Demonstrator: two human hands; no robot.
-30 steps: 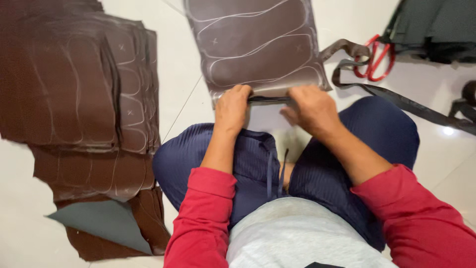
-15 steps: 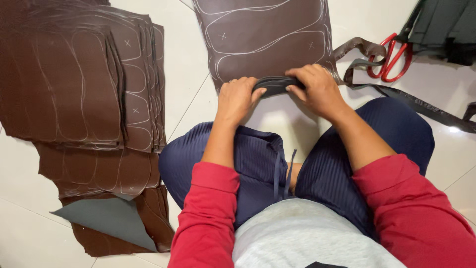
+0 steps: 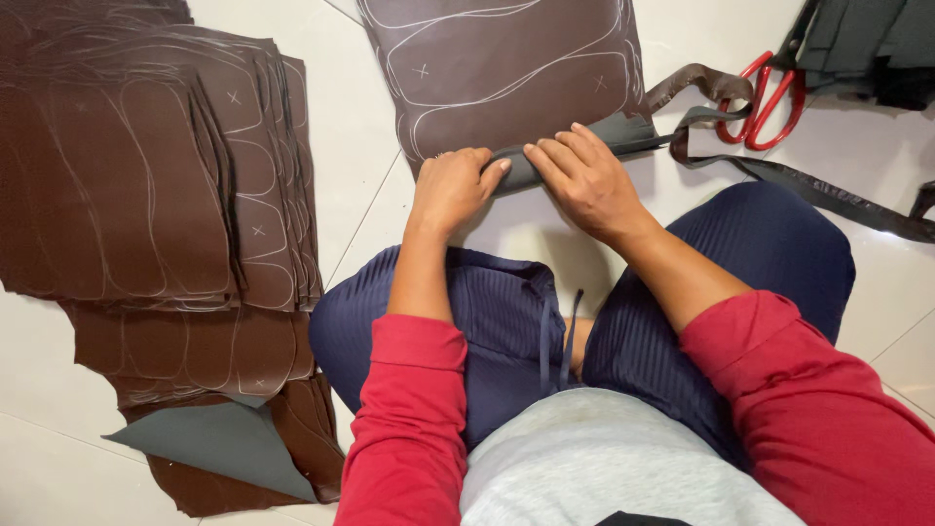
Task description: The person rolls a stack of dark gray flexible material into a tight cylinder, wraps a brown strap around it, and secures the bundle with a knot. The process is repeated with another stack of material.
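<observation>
You sat cross-legged on the white tiled floor (image 3: pixel 370 117) with a brown leather sheet (image 3: pixel 506 68) spread at 12 o'clock just past your knees, its face marked with pale chalk curves and small crosses. Your left hand (image 3: pixel 453 185) was curled over the sheet's near edge, its grip pressed down on the rolled-up border (image 3: pixel 531 166), where the grey underside had turned outward; your right hand (image 3: pixel 584 180) lay just beside it, fingers (image 3: pixel 560 156) flat and close together on the same fold, fingertips almost touching the left thumb. Held that way, both hands seemed to be pinning the fold so the stiff leather would not spring back flat. From the fold a narrow trimmed strip (image 3: pixel 799 185) trailed off toward 2 o'clock, running under the red-handled scissors (image 3: pixel 765 97), which lay open-handled on the tiles within your right arm's reach. At 9 o'clock sat a thick stack of brown sheets (image 3: pixel 146 175) with the same chalk outlines, squared fairly neatly, probably so the marked pieces stayed in order; below it, around 8 o'clock, looser offcuts (image 3: pixel 195 351) spread out, one flipped to show its grey backing (image 3: pixel 224 443). A heap of dark grey material (image 3: pixel 867 44) filled the corner at 1 o'clock. The floor was glossy, pale tile with thin joints, giving a hard, level bed for pressing and marking; no more of the room showed.
</observation>
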